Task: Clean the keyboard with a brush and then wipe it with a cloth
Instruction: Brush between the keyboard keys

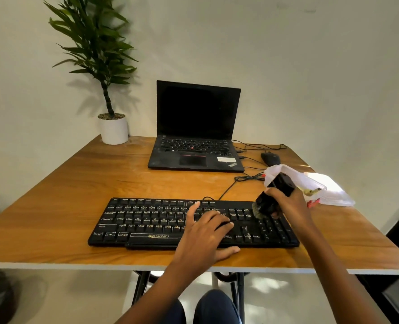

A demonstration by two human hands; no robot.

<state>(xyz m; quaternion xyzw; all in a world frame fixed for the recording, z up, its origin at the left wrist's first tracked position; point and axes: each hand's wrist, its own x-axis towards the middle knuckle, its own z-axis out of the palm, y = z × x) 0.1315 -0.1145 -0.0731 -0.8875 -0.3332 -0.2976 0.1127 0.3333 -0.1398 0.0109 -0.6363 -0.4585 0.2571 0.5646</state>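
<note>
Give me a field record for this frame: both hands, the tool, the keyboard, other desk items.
left hand: rests open on the keyboard
right hand: grips the brush
brush: black, bristles on keys near the numeric pad
keyboard: black, wired, at the table's near edge
also on table: laptop, mouse, potted plant, clear plastic box

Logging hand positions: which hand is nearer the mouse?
Right. The right hand, gripping the brush, is in front of the mouse; the left hand rests on the keyboard, farther left.

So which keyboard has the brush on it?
The big separate keyboard in front of the laptop; the right hand holds the brush on its right end.
</note>
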